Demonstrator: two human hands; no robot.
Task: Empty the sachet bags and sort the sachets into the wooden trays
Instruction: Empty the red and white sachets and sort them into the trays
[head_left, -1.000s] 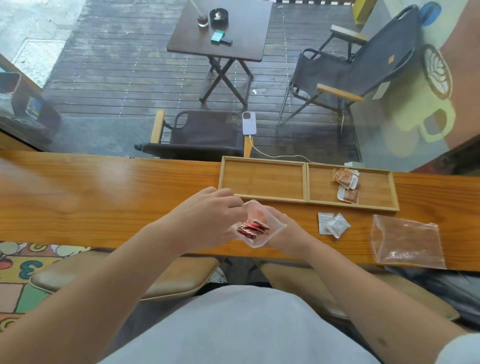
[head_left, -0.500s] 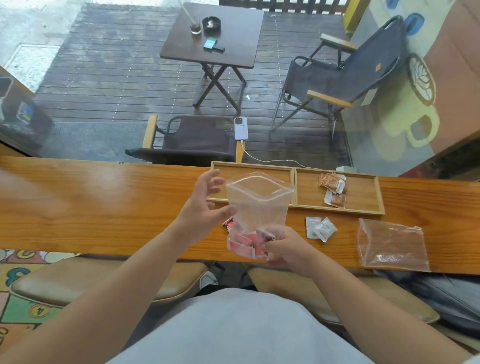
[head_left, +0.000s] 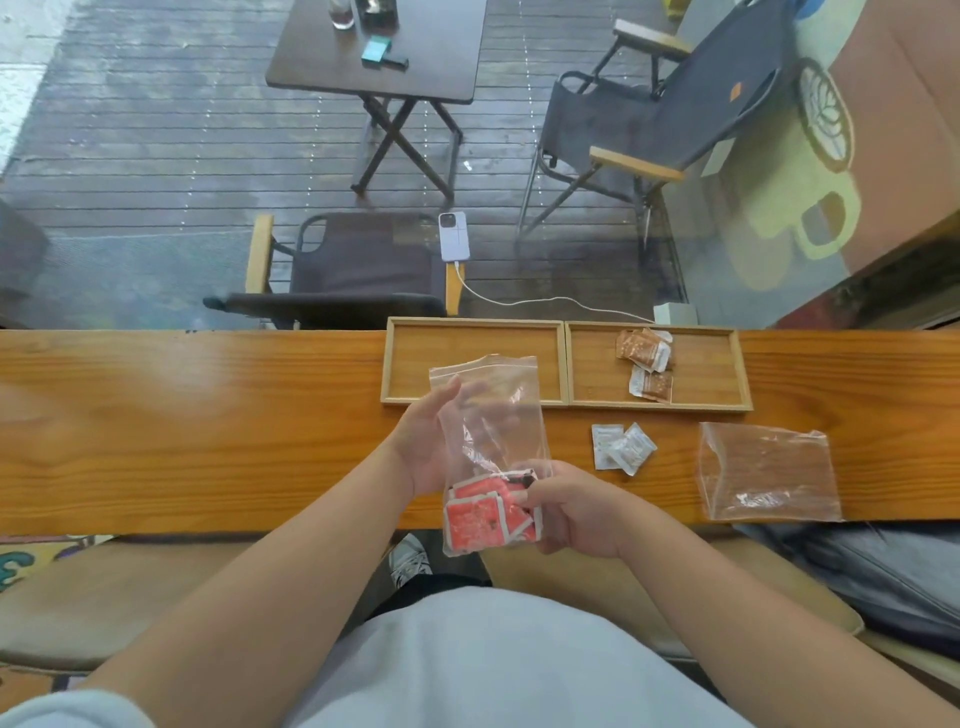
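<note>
My right hand (head_left: 571, 512) pinches the lower part of a clear zip bag (head_left: 493, 415) held upright over the counter's near edge. Red sachets (head_left: 480, 517) lie in the bag's bottom. My left hand (head_left: 428, 441) is flat against the bag's left side, fingers spread, partly seen through the plastic. Behind the bag stand two wooden trays: the left tray (head_left: 415, 358) has nothing in it, the right tray (head_left: 722, 374) holds brown sachets (head_left: 644, 358). White sachets (head_left: 621, 446) lie loose on the counter.
A second clear bag (head_left: 769, 470) lies flat on the wooden counter (head_left: 182, 426) at the right. A glass pane rises just behind the trays, with a phone (head_left: 453, 236) leaning on it. Padded stools stand below the counter's near edge.
The bag went from bunched between both hands to held upright and stretched out. My left hand let go of its mouth and now rests open against its side.
</note>
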